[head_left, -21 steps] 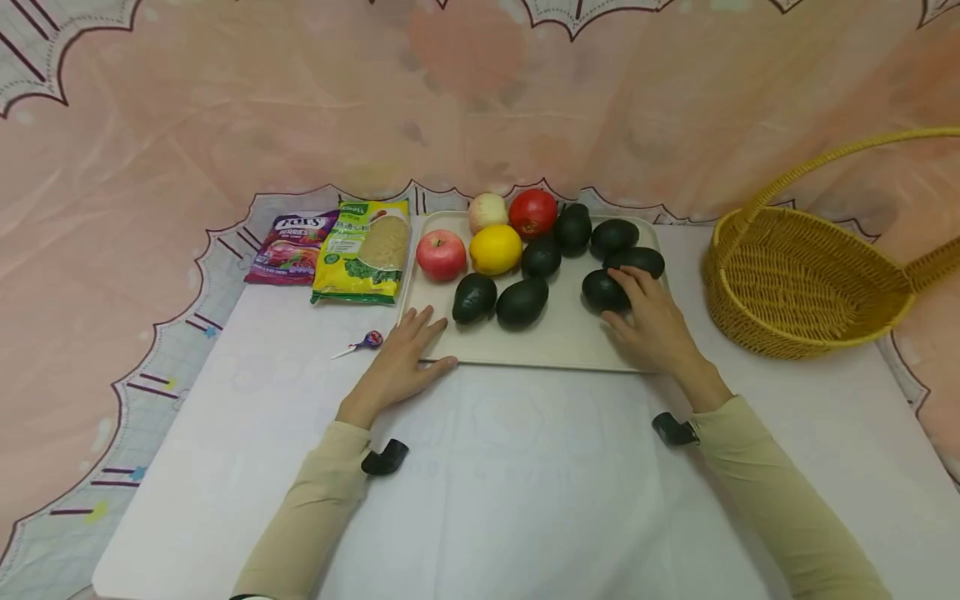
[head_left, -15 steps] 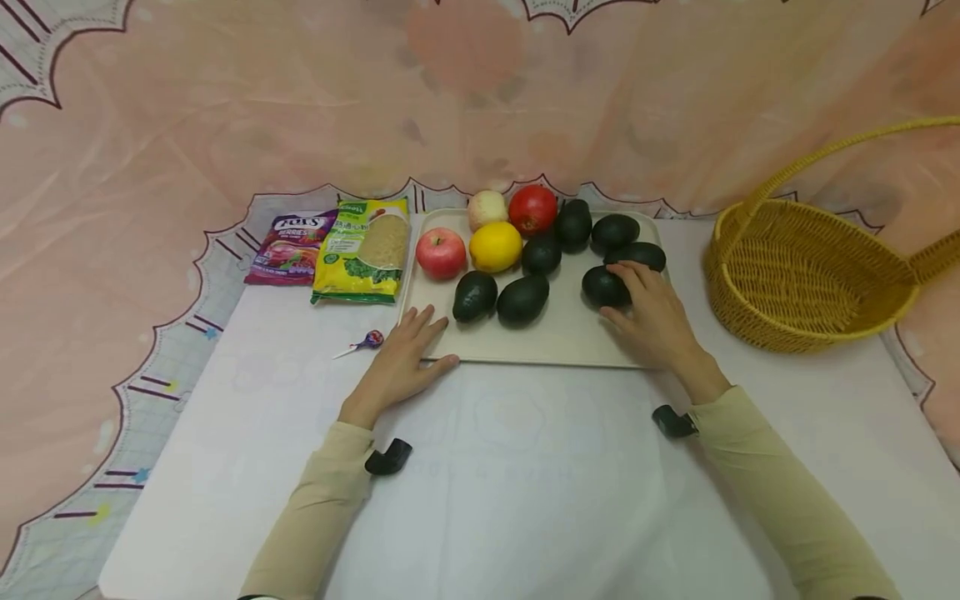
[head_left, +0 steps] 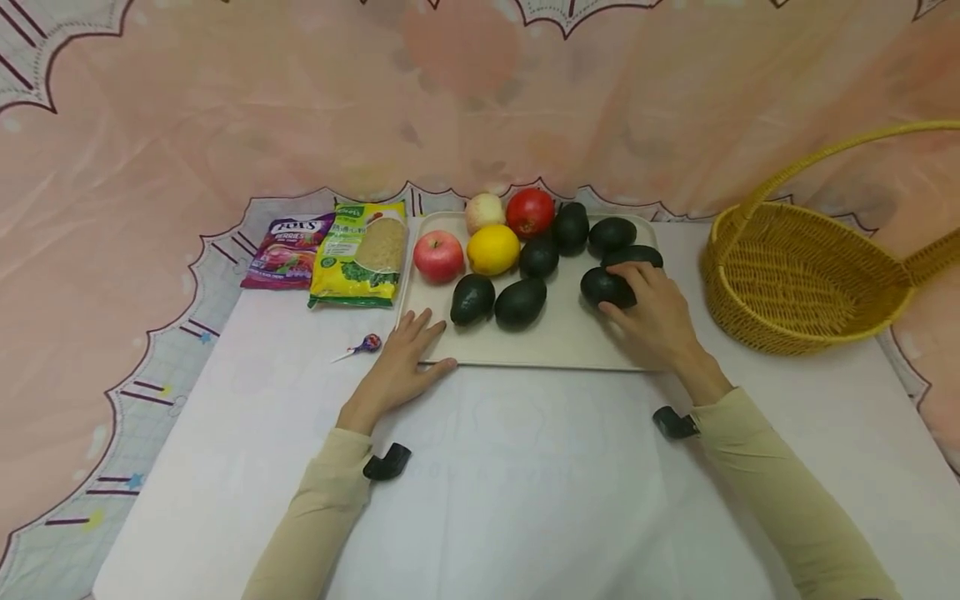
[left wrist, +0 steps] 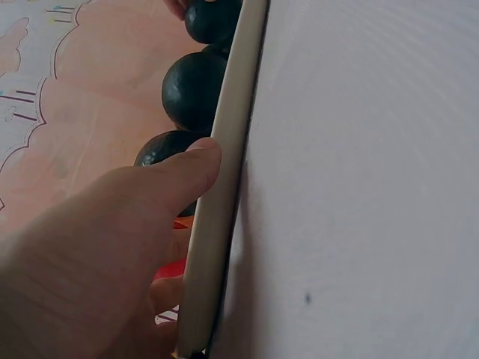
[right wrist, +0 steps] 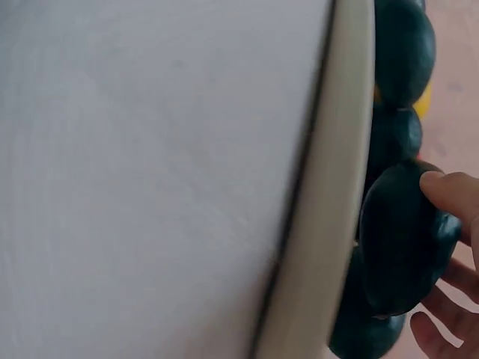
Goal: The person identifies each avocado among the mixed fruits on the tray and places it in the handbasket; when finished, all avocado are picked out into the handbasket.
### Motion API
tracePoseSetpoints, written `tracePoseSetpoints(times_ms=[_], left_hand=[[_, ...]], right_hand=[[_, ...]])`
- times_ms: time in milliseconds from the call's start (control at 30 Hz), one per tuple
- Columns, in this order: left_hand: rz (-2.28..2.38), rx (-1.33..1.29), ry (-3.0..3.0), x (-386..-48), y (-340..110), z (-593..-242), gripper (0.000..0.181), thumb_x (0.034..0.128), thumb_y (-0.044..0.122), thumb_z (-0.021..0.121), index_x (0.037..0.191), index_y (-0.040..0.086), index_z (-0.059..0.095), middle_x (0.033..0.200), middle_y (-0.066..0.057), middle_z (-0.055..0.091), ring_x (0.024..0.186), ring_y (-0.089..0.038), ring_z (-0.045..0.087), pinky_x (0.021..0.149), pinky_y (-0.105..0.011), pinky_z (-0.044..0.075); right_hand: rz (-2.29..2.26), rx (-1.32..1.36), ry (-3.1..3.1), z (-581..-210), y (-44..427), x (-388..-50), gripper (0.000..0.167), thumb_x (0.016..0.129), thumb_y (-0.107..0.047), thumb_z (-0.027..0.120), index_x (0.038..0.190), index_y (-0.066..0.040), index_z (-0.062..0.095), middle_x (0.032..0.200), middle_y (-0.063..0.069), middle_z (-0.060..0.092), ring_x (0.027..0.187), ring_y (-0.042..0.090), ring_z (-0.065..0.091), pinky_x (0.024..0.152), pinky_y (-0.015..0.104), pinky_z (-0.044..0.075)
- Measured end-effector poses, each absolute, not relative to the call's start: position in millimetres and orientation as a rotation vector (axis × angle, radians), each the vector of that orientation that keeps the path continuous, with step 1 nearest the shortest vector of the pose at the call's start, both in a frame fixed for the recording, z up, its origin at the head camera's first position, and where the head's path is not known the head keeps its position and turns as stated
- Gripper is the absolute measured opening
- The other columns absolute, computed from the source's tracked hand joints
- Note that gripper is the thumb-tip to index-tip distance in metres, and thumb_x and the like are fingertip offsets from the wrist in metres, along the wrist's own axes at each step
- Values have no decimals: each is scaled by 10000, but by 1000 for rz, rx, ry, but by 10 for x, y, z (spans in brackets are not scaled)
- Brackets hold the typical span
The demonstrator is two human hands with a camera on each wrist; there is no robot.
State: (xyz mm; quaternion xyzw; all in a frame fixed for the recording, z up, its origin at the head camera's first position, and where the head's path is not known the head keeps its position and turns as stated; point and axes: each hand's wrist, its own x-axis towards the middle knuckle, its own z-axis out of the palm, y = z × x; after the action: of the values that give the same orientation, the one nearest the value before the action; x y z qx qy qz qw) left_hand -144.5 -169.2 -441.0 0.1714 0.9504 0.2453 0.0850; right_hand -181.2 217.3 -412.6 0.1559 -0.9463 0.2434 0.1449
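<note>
In the head view my left hand (head_left: 401, 358) rests at the front left corner of a cream tray (head_left: 540, 354), its fingers extended over the rim. The left wrist view shows that thumb (left wrist: 198, 168) lying against the tray's edge. Over the tray's right side, my right hand (head_left: 660, 321) grips a dark green avocado (head_left: 603, 287) between thumb and fingers. In the right wrist view the thumb (right wrist: 445, 187) presses one end of this avocado (right wrist: 400, 235), and the fingertips lie beyond it. Several other avocados (head_left: 521, 304) lie on the tray.
The tray also bears a red apple (head_left: 438, 257), a yellow lemon (head_left: 492, 249), a pomegranate (head_left: 530, 212) and a pale round fruit (head_left: 484, 213). Leftward are a yellow packet (head_left: 360, 254), a purple candy bag (head_left: 288, 252) and a lollipop (head_left: 367, 342). A handled wicker basket (head_left: 795, 337) stands right.
My right hand and its avocado have shifted very slightly, with a little more of the avocado showing. The left hand stays on the tray corner. The head view has moved slightly.
</note>
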Motion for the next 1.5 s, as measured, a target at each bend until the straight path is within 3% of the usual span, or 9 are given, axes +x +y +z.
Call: tracePoseSetpoints(times_ms=[400,700,900,1000,1100,1167,1267,1400,1500], left_hand=[[733,518,2837,-1435,-1697,-4404,684,898,525,547,1461,181,364,1583,-98,185,1476,-340,40,1183,-537,68],[713,516,2853,-1440,-1700,-4403,680,895,522,555,1453,177,377,1575,-115,206,1472,-354,60,1173,-568,40],[697,557,2887,-1430,-1700,-4422,653,882,515,579,1417,165,440,1553,-127,264,1461,-363,121,1170,-568,-16],[754,633,2915,-1456,-1701,-4422,579,877,467,616,1356,157,515,1514,-118,346,1445,-343,195,1177,-552,-1],[840,739,2935,-1483,-1702,-4439,487,865,398,662,1276,149,585,1442,-106,446,1405,-321,293,1172,-565,16],[877,805,2943,-1500,-1707,-4454,442,858,364,681,1239,152,609,1397,-97,495,1380,-317,335,1169,-568,40],[902,851,2941,-1508,-1713,-4480,409,857,348,686,1216,161,624,1365,-84,526,1365,-311,357,1170,-557,79],[901,856,2939,-1504,-1718,-4507,401,860,351,683,1214,170,629,1363,-72,531,1369,-305,353,1172,-533,113],[907,859,2934,-1497,-1715,-4523,399,859,348,684,1211,169,630,1363,-69,532,1369,-304,354,1172,-527,123]], right_hand=[[767,462,-2531,-3896,2376,-1726,534,759,-200,786,1219,-64,552,1200,184,519,1127,343,490,930,497,421],[859,399,-2508,-3785,2556,-1648,641,745,-114,786,1317,-23,512,1268,219,482,1177,376,454,980,522,382],[900,342,-2500,-3706,2739,-1562,622,712,-76,805,1281,-31,557,1241,244,494,1121,411,485,906,515,390],[900,278,-2495,-3660,2865,-1517,611,720,-101,808,1282,-73,570,1220,220,505,1087,372,504,921,356,397],[901,220,-2471,-3636,3000,-1470,595,729,-109,805,1279,-88,580,1195,201,512,1041,211,508,855,150,349],[917,194,-2451,-3619,3091,-1445,585,732,-96,798,1276,-84,582,1172,161,522,1019,74,480,815,74,321],[969,150,-2436,-3595,3223,-1410,571,739,-89,790,1273,-91,588,1115,-36,524,1007,-74,427,808,47,336],[998,72,-2453,-3594,3395,-1386,550,761,-121,776,1278,-106,589,1077,-254,421,1011,-96,424,798,37,352],[974,16,-2489,-3620,3522,-1387,541,786,-159,759,1293,-108,577,1072,-264,400,1002,-102,410,796,21,356]])
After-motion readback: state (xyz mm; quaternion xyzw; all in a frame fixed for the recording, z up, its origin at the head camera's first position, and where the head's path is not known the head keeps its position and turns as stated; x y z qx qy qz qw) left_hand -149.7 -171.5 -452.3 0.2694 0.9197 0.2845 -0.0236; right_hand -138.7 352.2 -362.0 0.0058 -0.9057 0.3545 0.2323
